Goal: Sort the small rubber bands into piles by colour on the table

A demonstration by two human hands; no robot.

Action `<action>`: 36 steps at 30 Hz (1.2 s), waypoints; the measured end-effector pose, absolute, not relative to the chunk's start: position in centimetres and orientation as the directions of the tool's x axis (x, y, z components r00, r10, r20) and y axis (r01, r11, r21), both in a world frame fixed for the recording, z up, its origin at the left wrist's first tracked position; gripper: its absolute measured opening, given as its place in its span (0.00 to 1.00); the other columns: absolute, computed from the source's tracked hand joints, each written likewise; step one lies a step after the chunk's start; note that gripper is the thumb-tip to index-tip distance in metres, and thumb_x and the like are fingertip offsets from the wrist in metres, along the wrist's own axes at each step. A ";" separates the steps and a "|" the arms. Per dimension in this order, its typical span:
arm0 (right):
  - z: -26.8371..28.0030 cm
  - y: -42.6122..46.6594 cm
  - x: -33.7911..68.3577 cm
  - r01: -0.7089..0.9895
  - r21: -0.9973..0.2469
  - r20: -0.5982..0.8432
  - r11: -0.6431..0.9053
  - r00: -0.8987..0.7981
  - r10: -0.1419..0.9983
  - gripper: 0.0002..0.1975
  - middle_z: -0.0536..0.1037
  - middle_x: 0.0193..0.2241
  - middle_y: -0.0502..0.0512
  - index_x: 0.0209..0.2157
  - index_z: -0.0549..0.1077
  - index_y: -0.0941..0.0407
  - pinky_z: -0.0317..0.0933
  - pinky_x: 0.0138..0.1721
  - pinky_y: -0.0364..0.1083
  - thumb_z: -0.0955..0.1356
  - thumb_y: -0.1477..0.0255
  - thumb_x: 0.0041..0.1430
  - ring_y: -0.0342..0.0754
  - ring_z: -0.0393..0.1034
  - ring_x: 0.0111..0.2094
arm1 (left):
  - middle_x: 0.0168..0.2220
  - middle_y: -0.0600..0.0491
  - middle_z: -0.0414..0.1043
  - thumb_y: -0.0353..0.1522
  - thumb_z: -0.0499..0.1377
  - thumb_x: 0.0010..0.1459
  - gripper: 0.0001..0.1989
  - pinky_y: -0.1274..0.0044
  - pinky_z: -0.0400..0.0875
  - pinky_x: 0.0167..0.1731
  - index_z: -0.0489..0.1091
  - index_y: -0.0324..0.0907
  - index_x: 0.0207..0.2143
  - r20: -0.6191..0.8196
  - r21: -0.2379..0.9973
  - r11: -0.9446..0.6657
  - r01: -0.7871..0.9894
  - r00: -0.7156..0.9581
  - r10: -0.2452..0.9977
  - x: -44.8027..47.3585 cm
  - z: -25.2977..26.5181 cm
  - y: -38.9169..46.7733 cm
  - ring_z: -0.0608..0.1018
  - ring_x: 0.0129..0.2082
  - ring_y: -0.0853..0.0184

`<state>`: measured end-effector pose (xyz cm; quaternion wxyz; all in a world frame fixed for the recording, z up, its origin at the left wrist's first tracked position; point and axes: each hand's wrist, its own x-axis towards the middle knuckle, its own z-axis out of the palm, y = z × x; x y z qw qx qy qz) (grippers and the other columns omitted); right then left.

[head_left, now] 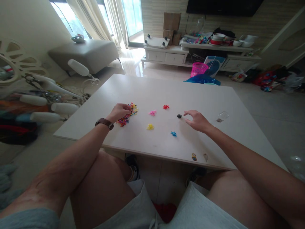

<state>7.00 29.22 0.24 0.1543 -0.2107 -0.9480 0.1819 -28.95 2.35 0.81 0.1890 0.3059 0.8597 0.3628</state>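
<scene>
At the left of the white table [202, 95], my left hand [121, 111] is over a mixed pile of small coloured bands [124, 121] that look like rubber hair ties. Its fingers are pinched together, and what is between them is hidden. My right hand [196, 120] hovers just right of a black cluster of bands [179, 116], thumb and forefinger apart with nothing visible between them. Between the hands lie single-colour clusters: a pink one [152, 113], a red one [166, 107], a yellow one [150, 127] and a blue one [173, 134].
A clear plastic container [223, 116] lies right of my right hand. Near the front edge are a minion-shaped piece [194, 156] and a small pale item [205, 157]. Beyond the table stand a pink basket [199, 69] and a white TV cabinet [164, 56].
</scene>
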 end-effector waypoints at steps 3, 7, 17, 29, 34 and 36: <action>0.3 29.2 6.9 0.334 -0.404 0.210 0.852 -0.873 0.441 0.09 0.81 0.51 0.61 0.40 0.78 0.54 0.64 0.60 0.59 0.68 0.73 0.57 0.58 0.74 0.55 | 0.24 0.54 0.77 0.34 0.68 0.40 0.10 0.78 0.66 0.26 0.80 0.40 0.28 -0.114 0.709 0.566 0.420 -0.725 0.680 -29.0 0.2 2.1 0.72 0.24 0.69; 0.2 29.1 6.8 0.329 -0.393 0.211 0.859 -0.877 0.432 0.08 0.81 0.51 0.62 0.38 0.78 0.55 0.65 0.59 0.59 0.68 0.74 0.57 0.59 0.74 0.54 | 0.29 0.53 0.79 0.31 0.67 0.40 0.09 0.78 0.68 0.30 0.81 0.41 0.28 -0.078 0.647 0.570 0.506 -0.700 0.709 -29.4 -0.9 2.5 0.76 0.29 0.66; 0.4 28.9 7.0 0.322 -0.410 0.200 0.854 -0.881 0.428 0.07 0.81 0.49 0.60 0.36 0.79 0.53 0.65 0.58 0.59 0.68 0.74 0.57 0.58 0.74 0.53 | 0.30 0.51 0.80 0.27 0.66 0.39 0.07 0.77 0.68 0.30 0.79 0.42 0.26 -0.058 0.598 0.586 0.547 -0.699 0.712 -29.2 -1.9 3.5 0.78 0.31 0.63; 1.0 28.7 7.2 0.312 -0.412 0.178 0.856 -0.894 0.411 0.06 0.81 0.49 0.60 0.35 0.79 0.53 0.66 0.57 0.58 0.68 0.73 0.58 0.58 0.74 0.52 | 0.26 0.51 0.78 0.28 0.64 0.40 0.04 0.76 0.65 0.27 0.78 0.44 0.22 -0.121 0.542 0.625 0.562 -0.683 0.720 -29.6 -1.9 3.8 0.76 0.29 0.63; 0.9 28.8 7.2 0.295 -0.413 0.196 0.862 -0.895 0.401 0.06 0.81 0.47 0.59 0.34 0.79 0.53 0.66 0.57 0.56 0.68 0.74 0.57 0.57 0.74 0.51 | 0.23 0.52 0.76 0.28 0.65 0.40 0.02 0.76 0.65 0.28 0.77 0.44 0.21 -0.151 0.551 0.654 0.517 -0.710 0.688 -29.5 -1.4 3.9 0.75 0.26 0.63; 0.9 28.8 7.1 0.291 -0.414 0.195 0.862 -0.897 0.396 0.06 0.81 0.47 0.59 0.34 0.79 0.53 0.66 0.57 0.56 0.68 0.74 0.57 0.57 0.74 0.51 | 0.23 0.52 0.76 0.29 0.66 0.40 0.02 0.76 0.66 0.28 0.76 0.44 0.21 -0.153 0.562 0.658 0.501 -0.719 0.678 -29.4 -1.1 3.8 0.75 0.26 0.63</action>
